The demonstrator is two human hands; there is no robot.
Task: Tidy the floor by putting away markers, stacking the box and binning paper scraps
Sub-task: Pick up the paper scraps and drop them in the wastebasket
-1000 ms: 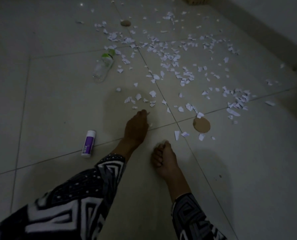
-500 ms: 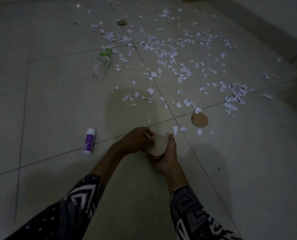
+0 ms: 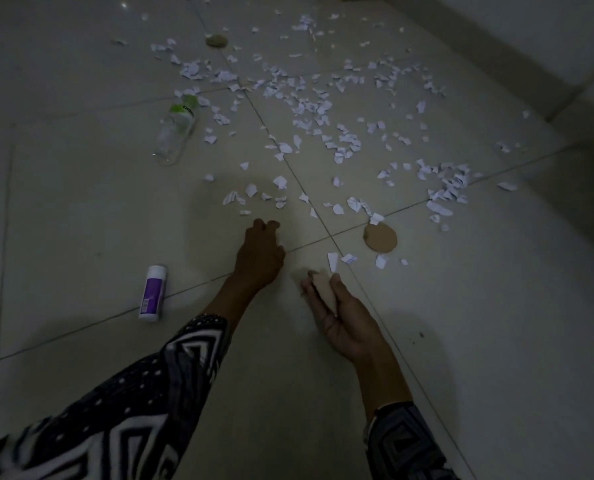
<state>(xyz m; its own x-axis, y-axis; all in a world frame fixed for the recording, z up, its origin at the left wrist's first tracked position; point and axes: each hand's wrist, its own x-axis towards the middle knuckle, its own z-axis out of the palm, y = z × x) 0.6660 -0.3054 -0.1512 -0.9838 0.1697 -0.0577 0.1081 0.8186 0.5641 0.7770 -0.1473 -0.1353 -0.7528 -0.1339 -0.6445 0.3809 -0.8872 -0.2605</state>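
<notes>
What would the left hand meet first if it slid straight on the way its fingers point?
Probably the small white torn paper scraps just beyond the left hand on the pale tiled floor; depth is unclear.

Bottle perhaps left of scraps

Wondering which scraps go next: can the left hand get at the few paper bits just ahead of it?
Probably yes. The left hand rests on the floor, and the nearest paper bits lie on bare tile just beyond its curled fingers, with nothing between.
</notes>
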